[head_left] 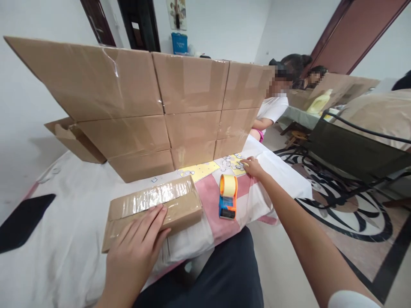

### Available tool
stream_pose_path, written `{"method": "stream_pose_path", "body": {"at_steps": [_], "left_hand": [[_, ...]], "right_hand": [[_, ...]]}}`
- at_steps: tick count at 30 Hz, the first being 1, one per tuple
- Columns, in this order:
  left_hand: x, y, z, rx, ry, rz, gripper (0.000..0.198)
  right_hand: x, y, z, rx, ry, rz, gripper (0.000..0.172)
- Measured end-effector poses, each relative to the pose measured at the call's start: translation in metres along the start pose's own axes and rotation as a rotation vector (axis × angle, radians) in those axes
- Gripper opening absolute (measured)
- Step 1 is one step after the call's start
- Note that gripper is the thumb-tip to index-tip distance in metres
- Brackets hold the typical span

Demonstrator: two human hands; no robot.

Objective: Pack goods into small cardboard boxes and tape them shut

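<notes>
My left hand lies with its fingers stretched over the top of a small cardboard box. Clear tape runs in a shiny band along that box, which rests flat on the cloth. My right hand is at the table's right side, its fingertips on the patterned cloth near the stacked boxes; nothing shows in it. Between my hands stands an orange and blue tape dispenser with a roll of tape. Behind them rises a wall of stacked cardboard boxes, several of them taped.
An open-flapped carton sits at the wall's left end. A dark flat item lies on the white cloth at left. Beyond the boxes, a person in a white sleeve sits close. A dark green folding chair stands at right.
</notes>
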State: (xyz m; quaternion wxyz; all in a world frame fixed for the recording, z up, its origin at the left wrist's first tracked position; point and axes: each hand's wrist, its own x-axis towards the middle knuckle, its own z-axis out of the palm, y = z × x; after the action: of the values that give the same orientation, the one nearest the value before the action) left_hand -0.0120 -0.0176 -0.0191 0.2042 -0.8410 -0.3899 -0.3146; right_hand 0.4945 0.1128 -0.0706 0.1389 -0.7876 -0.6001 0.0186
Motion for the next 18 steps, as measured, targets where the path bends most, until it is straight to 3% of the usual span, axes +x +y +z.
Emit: {"method": "stream_pose_path", "body": {"at_steps": [9,18], "left_hand": [[-0.001,0.001,-0.001,0.026,-0.02,-0.016,0.074],[0.001,0.004,-0.001,0.046,0.012,-0.027,0.069]], "right_hand": [[-0.001,0.005,-0.002,-0.054,-0.025,-0.147,0.029],[-0.011,-0.005,0.011,0.213,0.16,-0.109,0.023]]}}
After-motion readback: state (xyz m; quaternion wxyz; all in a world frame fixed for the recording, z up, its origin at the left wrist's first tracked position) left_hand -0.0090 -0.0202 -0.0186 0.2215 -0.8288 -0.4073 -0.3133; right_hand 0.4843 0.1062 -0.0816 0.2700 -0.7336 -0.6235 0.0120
